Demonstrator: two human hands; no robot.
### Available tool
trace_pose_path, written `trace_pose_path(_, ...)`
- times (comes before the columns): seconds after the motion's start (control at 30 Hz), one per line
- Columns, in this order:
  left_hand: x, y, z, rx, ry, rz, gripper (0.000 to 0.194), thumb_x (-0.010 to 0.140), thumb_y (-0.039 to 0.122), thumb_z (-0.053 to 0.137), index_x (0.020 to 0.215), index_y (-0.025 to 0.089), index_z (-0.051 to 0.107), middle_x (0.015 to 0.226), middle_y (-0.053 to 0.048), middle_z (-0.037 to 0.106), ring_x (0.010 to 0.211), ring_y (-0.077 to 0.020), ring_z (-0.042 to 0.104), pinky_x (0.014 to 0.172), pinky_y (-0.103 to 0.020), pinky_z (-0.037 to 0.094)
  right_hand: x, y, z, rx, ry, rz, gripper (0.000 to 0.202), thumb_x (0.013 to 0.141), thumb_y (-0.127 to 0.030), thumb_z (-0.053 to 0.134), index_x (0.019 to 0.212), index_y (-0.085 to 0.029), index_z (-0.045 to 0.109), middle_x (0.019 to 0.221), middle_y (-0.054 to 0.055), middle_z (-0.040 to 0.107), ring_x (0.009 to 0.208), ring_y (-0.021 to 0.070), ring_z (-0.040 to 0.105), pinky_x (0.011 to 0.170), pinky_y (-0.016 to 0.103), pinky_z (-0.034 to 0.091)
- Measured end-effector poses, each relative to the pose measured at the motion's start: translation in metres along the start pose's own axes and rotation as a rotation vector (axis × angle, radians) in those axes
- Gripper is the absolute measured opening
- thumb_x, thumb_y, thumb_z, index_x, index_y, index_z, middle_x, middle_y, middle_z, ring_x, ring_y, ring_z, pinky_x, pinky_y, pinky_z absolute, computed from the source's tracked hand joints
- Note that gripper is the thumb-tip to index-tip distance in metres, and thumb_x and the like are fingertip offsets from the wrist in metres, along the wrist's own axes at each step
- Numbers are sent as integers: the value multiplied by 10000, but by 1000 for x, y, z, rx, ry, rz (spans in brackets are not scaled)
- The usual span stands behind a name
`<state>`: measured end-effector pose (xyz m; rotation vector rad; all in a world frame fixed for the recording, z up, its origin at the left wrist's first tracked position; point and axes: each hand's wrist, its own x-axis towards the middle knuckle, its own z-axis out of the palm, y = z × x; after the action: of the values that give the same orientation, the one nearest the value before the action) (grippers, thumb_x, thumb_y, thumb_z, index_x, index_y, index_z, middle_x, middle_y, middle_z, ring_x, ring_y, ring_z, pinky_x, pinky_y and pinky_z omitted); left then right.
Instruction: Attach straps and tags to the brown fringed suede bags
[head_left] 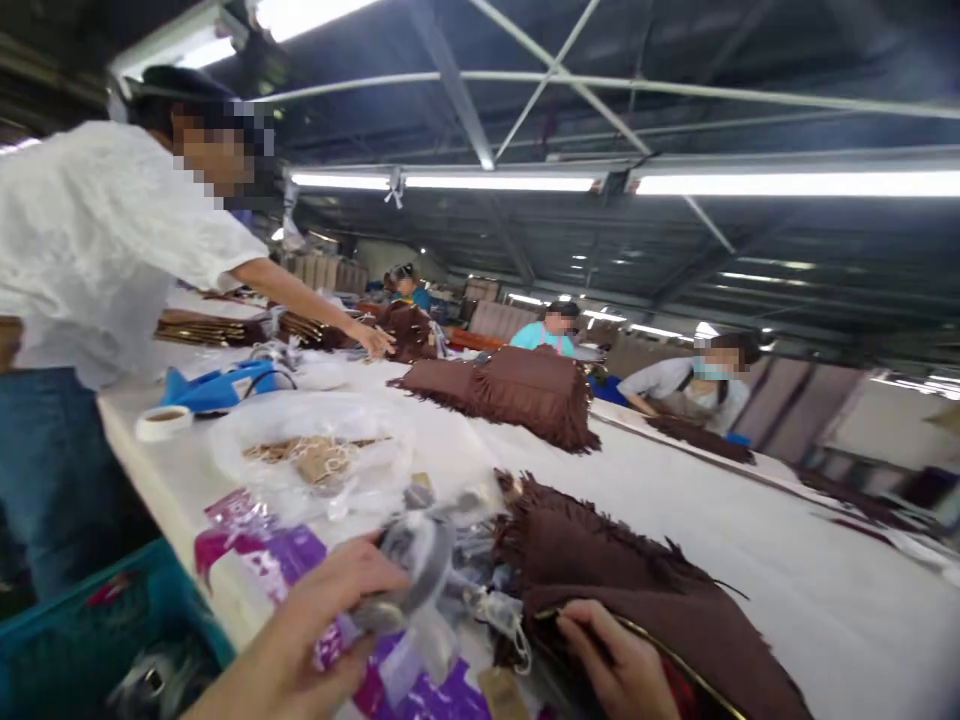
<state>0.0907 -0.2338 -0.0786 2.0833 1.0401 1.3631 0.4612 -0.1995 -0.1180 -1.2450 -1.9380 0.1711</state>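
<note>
My left hand (322, 620) curls its fingers around a grey, partly see-through looped object (427, 565), too blurred for its kind to show. My right hand (619, 665) pinches the gold-coloured zip edge of a brown fringed fabric cover (622, 560), which lies folded on the white table (765, 530). Red shows inside the cover beside my wrist. Between my hands are small clear packets with white strings and a brown card tag (504, 692). Purple plastic packaging (289, 560) lies under and behind my left hand.
Across the table sits a pile of brown fringed covers (517, 390). A clear bag of tags (315, 450), a tape roll (163, 422) and a blue object (217, 385) are at left. A teal crate (112, 610) stands below. A co-worker (120, 220) reaches over; others work beyond.
</note>
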Motion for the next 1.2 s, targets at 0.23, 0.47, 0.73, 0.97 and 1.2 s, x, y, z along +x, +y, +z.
trace_pose_path(0.23,78,39,106,579,-467,38,238,748,57,471,850,202,631,926,-55,639,918,-250,555,826,-405,448,-4,-10,3,130,-114,80,230,954,-336,496,772,-228,585,719,-23,642,671,158,603,641,194,441)
trace_pose_path(0.47,110,47,158,769,-468,62,233,810,95,463,947,166,638,1042,-106,639,1031,-293,539,930,-472,404,-1,-15,1,163,-110,110,201,937,-302,469,781,-223,568,726,-21,621,680,161,585,646,213,396)
trace_pose_path(0.73,114,9,169,507,-240,-136,253,954,186,349,968,191,602,824,-45,690,790,-204,640,724,-294,468,0,-6,7,363,-122,140,187,917,-320,479,762,-220,509,682,-30,550,641,150,520,599,217,370)
trace_pose_path(0.97,109,8,170,170,-191,7,354,955,377,408,1222,279,620,1140,-17,713,1040,-191,641,930,-288,472,5,-18,15,761,82,277,372,860,-566,600,779,-208,539,635,-11,604,502,126,498,497,215,387)
trace_pose_path(1.2,110,16,165,169,-297,117,417,996,406,325,878,223,681,857,-26,693,824,-177,632,774,-265,488,0,-12,18,659,283,325,718,871,-534,586,1468,-214,346,608,-47,599,472,142,500,477,229,430)
